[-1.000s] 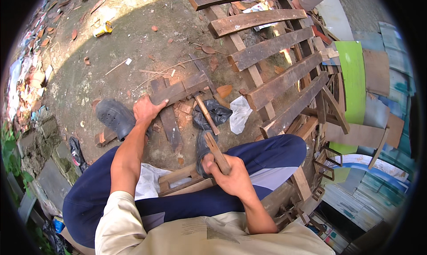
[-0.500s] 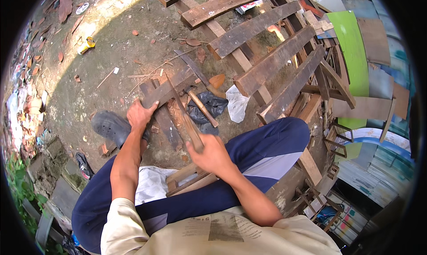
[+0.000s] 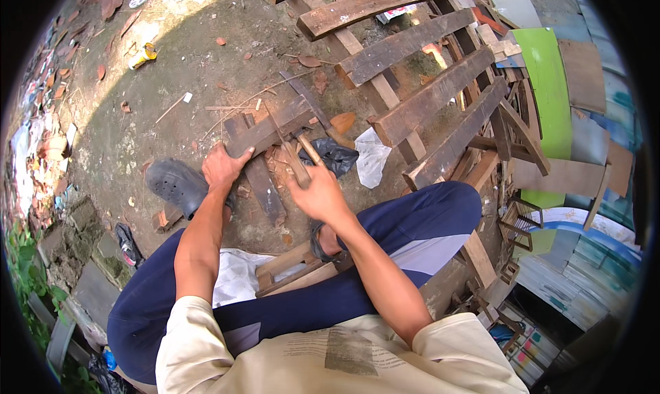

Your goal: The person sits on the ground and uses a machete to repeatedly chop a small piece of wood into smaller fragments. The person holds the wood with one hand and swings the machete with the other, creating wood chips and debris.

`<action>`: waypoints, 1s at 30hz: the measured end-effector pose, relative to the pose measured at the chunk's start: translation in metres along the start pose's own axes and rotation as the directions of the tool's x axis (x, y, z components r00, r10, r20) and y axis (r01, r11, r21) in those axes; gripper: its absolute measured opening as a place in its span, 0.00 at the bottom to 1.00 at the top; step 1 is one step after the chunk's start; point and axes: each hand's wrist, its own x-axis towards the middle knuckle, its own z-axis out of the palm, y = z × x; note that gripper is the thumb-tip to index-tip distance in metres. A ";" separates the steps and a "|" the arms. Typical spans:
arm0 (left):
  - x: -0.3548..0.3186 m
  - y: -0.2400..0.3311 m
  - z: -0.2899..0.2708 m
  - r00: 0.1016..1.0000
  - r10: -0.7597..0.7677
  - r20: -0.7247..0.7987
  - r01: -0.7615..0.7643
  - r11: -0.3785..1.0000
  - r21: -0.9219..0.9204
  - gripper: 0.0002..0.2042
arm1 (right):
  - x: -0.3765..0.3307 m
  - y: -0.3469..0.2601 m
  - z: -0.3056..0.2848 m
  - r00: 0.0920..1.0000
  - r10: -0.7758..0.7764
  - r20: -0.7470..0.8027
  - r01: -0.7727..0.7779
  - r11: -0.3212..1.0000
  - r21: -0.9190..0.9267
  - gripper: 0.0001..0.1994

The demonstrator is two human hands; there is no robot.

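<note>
My left hand grips the near-left end of a short dark plank, thumb on top. The plank lies across another dark board on the ground. My right hand is closed around the wooden handle of a narrow blade, seen almost edge-on, so its exact kind is unclear. The blade passes over the plank, to the right of my left hand; contact is hard to make out. Close by lie a wooden-handled hammer and a second long-bladed tool with a wooden handle.
Large slatted wooden frame stands at the right, with piled timber behind it. A black plastic bag and a white plastic piece lie ahead. Wooden pieces and white cloth sit between my legs. Leaves litter the ground.
My right hand has moved forward and down with the blade, bringing its handle nearer the plank. My left hand stays on the plank. The whole view has shifted slightly.
</note>
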 end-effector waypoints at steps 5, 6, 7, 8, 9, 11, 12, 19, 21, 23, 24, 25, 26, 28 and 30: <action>-0.004 -0.013 0.006 0.999 -0.025 -0.031 0.025 1.000 -0.005 0.47 | -0.028 -0.027 -0.023 0.980 0.100 0.170 -0.113 0.991 0.067 0.13; -0.002 -0.013 0.004 0.999 -0.008 -0.054 0.008 1.000 0.011 0.47 | -0.064 -0.023 -0.040 0.964 0.143 0.223 -0.165 0.983 0.083 0.13; -0.003 -0.009 0.006 0.997 0.014 -0.078 -0.012 1.000 0.023 0.47 | -0.089 -0.005 -0.046 0.984 0.074 0.159 -0.101 0.981 0.166 0.12; -0.006 -0.009 0.009 0.995 0.031 -0.096 -0.027 0.999 0.043 0.47 | -0.103 0.010 -0.046 0.995 0.013 0.098 -0.037 0.968 0.249 0.12; -0.005 -0.011 0.010 0.996 0.029 -0.088 -0.025 0.999 0.048 0.48 | -0.101 0.003 -0.048 0.990 0.040 0.135 -0.067 0.977 0.204 0.13; 0.005 -0.011 0.003 0.999 -0.018 -0.051 0.020 0.999 0.028 0.48 | -0.077 -0.027 -0.053 0.977 0.088 0.193 -0.111 0.988 0.109 0.14; -0.001 -0.010 0.004 1.000 -0.027 -0.007 0.027 0.999 0.018 0.48 | -0.050 -0.023 -0.038 0.986 0.059 0.157 -0.069 0.996 0.056 0.14; -0.004 -0.015 0.006 0.999 -0.035 -0.019 0.035 0.999 0.025 0.48 | -0.066 -0.007 -0.031 0.989 0.024 0.148 -0.031 0.999 0.042 0.12; -0.003 -0.011 0.006 0.998 -0.003 -0.070 0.007 0.998 0.061 0.47 | -0.128 0.011 -0.050 0.995 -0.001 0.098 -0.017 0.984 0.180 0.09; -0.004 -0.012 0.005 0.999 -0.035 -0.014 0.036 0.997 0.066 0.47 | -0.136 0.014 -0.050 0.997 -0.014 0.071 -0.004 0.972 0.236 0.08; 0.001 -0.010 0.003 0.999 -0.040 0.003 0.039 0.997 0.073 0.47 | -0.119 0.006 -0.047 0.997 -0.054 0.064 0.040 0.980 0.197 0.09; 0.001 -0.012 0.003 0.999 -0.043 -0.006 0.043 0.997 0.060 0.47 | -0.100 -0.002 -0.043 0.995 -0.084 0.057 0.074 0.985 0.156 0.09; -0.002 -0.012 0.005 0.999 -0.033 0.000 0.033 0.998 0.045 0.47 | -0.064 0.001 -0.026 0.997 -0.013 0.079 0.009 0.999 0.046 0.13; -0.001 0.006 0.005 1.000 0.018 0.001 -0.018 1.000 0.008 0.47 | 0.022 0.029 0.019 0.997 -0.076 -0.034 0.079 0.989 0.128 0.15; 0.000 0.002 0.006 1.000 0.010 -0.006 -0.010 1.000 -0.003 0.48 | 0.032 0.029 0.027 0.991 -0.093 -0.091 0.100 0.992 0.075 0.16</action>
